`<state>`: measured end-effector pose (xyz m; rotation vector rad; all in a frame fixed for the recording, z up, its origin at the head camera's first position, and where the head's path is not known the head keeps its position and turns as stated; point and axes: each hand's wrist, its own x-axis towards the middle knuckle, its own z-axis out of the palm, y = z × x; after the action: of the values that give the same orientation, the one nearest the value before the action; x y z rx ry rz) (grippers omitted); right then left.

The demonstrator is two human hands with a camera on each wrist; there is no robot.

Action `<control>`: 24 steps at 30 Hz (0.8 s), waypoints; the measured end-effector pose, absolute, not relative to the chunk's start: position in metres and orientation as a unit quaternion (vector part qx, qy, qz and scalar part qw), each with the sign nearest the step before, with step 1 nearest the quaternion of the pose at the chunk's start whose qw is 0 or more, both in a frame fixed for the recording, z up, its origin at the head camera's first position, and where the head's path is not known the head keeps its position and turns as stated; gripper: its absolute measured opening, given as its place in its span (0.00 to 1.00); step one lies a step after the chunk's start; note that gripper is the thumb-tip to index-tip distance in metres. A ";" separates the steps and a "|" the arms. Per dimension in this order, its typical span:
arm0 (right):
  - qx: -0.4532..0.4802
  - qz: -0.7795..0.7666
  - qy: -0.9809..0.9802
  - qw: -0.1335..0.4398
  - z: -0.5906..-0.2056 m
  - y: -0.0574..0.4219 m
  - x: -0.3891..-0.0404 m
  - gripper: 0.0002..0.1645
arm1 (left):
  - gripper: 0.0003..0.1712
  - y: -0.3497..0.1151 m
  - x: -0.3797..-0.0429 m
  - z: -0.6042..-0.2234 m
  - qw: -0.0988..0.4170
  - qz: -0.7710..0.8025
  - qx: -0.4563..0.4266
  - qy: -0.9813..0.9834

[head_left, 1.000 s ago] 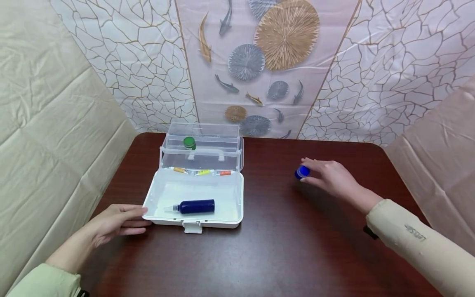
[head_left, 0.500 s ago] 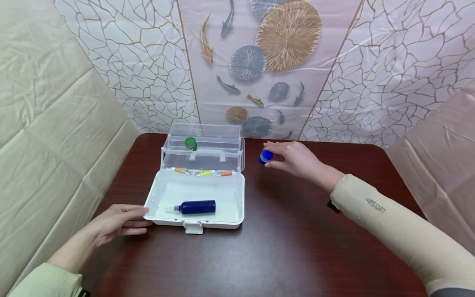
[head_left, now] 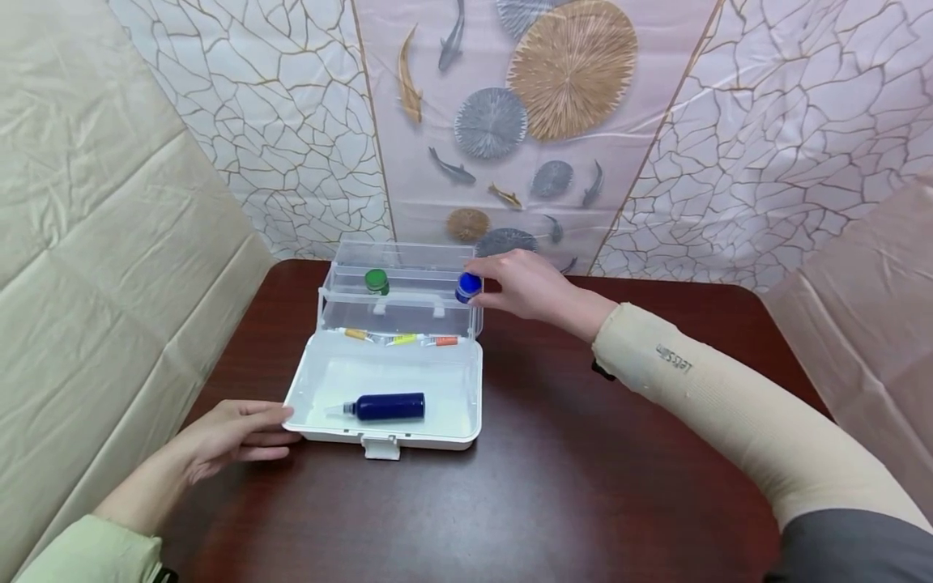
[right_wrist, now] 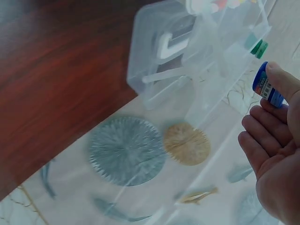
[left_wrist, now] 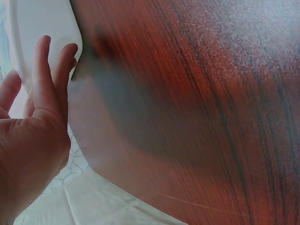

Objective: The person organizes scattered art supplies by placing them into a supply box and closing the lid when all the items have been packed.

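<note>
- Surface (head_left: 583, 453): beneath both hands.
- White box (head_left: 430, 442): right of the left hand.
- Clear tray (head_left: 419, 285): left of the right hand.
- Right hand (head_left: 528, 283): thumb and finger pinching the blue jar.
- Left hand (head_left: 233, 437): fingers loosely extended, touching the box's near corner.
- Dark bottle (head_left: 389, 406): lying in the box, right of the left hand.
- Green jar (head_left: 377, 281): in the tray, left of the right hand.
- Blue jar (head_left: 468, 287): at the right hand's fingertips, by the tray's end.

Head view: dark red-brown worktop (head_left: 466, 510), glossy toward 6 o'clock. Pinkish backdrop (head_left: 408, 202) at 12, printed with discs (head_left: 490, 123) and fish (head_left: 450, 168), grey and gold. White crackle-line panels (head_left: 284, 105) at 10:30 and 2. Creased beige cloth (head_left: 109, 202) at 9, pinker cloth (head_left: 867, 300) at 3.
</note>
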<state>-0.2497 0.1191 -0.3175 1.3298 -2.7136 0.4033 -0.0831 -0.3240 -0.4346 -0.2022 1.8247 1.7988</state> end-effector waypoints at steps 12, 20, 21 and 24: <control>0.436 0.100 -0.894 0.021 -0.313 0.075 -0.272 0.18 | 0.34 -0.324 -0.084 -0.434 0.283 0.670 -0.079 0.682; 0.416 0.051 -0.908 -0.017 -0.315 0.047 -0.281 0.23 | 0.32 -0.324 -0.083 -0.436 0.284 0.672 -0.077 0.680; 0.415 0.045 -0.909 -0.020 -0.316 0.043 -0.283 0.23 | 0.31 -0.325 -0.083 -0.436 0.284 0.672 -0.078 0.679; 0.411 0.035 -0.910 -0.028 -0.318 0.036 -0.286 0.24 | 0.31 -0.324 -0.083 -0.435 0.283 0.672 -0.077 0.680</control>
<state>-0.2856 0.0364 -0.3180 1.3159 -2.9111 0.1119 -0.0825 -0.3245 -0.4353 -0.2060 1.8206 1.7978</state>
